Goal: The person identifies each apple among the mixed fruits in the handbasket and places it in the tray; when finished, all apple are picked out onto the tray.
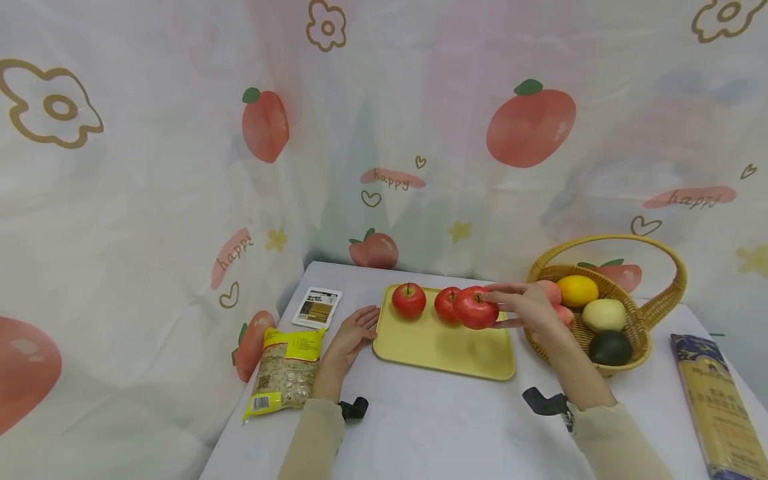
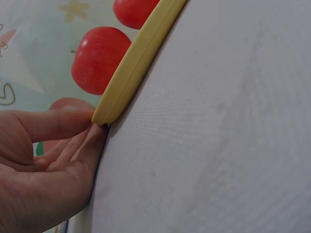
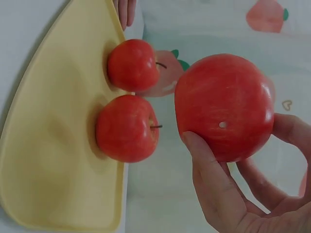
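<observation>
Over the right half of the yellow tray (image 1: 426, 348), my right hand (image 1: 533, 311) holds a red apple (image 1: 474, 311) between thumb and fingers. The right wrist view shows this apple (image 3: 226, 107) raised off the tray, a small pale spot on its side. Two more red apples with stems rest on the tray, one at the back left (image 1: 409, 303) and one (image 1: 445, 308) partly behind the held apple. At the tray's left edge is my left hand (image 1: 353, 332); in the left wrist view its thumb and fingers pinch the rim (image 2: 127, 73).
A wicker basket (image 1: 663, 303) with a tall handle holds a yellow lemon, a pale round fruit, a dark green fruit and pinkish fruits. Left lie a yellow bag (image 1: 285, 373) and a white packet (image 1: 318, 308). A long noodle-like pack (image 1: 720, 407) lies far right.
</observation>
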### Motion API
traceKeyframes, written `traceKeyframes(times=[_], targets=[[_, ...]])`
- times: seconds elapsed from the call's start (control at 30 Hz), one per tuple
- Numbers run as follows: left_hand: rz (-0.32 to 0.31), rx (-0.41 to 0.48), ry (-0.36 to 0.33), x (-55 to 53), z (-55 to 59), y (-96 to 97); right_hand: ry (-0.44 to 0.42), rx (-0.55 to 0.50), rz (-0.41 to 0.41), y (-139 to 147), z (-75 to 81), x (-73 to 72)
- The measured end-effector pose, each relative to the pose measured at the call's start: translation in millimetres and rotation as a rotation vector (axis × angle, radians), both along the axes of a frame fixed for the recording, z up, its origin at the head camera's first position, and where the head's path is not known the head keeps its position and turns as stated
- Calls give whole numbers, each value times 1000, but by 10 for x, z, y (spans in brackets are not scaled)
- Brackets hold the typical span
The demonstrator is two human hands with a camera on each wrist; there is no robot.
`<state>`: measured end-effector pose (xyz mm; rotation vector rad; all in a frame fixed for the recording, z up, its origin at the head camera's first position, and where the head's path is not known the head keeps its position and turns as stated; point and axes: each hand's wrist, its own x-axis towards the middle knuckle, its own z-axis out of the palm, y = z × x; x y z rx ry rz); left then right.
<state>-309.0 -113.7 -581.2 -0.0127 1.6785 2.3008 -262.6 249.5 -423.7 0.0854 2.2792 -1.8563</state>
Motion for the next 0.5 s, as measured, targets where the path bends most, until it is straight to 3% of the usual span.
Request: traceKeyframes(times=[0.5], targets=[[-5,1,6,17,23,2,-9,-58,-2,-351,-117,-81]])
